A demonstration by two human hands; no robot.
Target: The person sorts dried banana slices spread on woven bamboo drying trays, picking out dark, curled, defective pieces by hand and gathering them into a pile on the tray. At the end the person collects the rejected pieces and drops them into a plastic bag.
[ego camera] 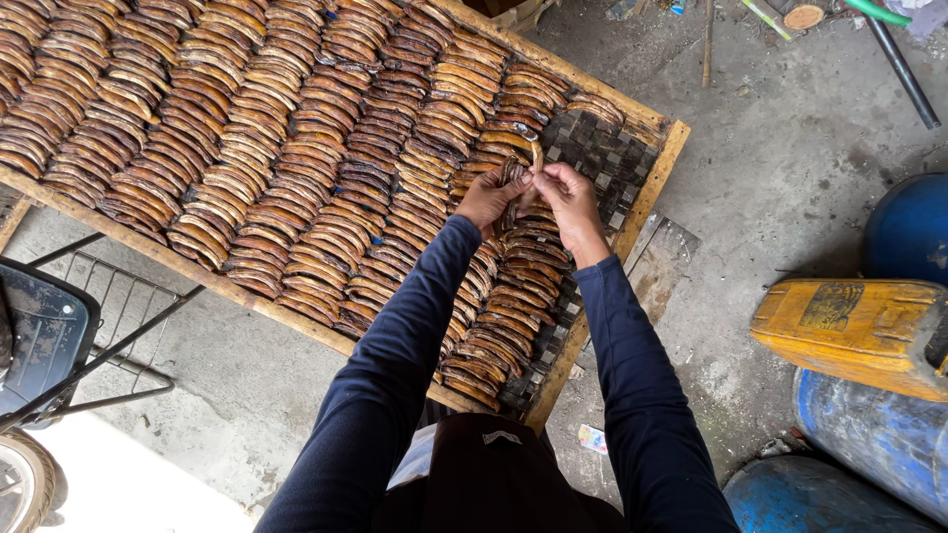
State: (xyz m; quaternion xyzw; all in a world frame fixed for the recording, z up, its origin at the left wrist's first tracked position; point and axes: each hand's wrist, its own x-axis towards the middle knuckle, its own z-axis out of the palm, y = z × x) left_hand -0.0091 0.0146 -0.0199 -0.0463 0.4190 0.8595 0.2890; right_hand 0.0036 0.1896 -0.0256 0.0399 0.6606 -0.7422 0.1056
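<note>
A large wooden-framed drying rack (652, 188) with a woven mat holds several overlapping rows of brown dried banana slices (286, 148). My left hand (487, 196) and my right hand (568, 195) meet above the rack's right end, both pinching one brown banana slice (536, 158) held upright between the fingers. Both arms wear dark blue sleeves. A patch of bare woven mat (602, 148) shows just beyond my hands.
A yellow jerrycan (849, 331) lies over blue drums (879, 434) at the right. Another blue drum (913, 227) stands behind. A dark metal-framed chair (59, 336) stands at the left. The concrete floor (780, 158) has sticks and a pipe (904, 69) at the top right.
</note>
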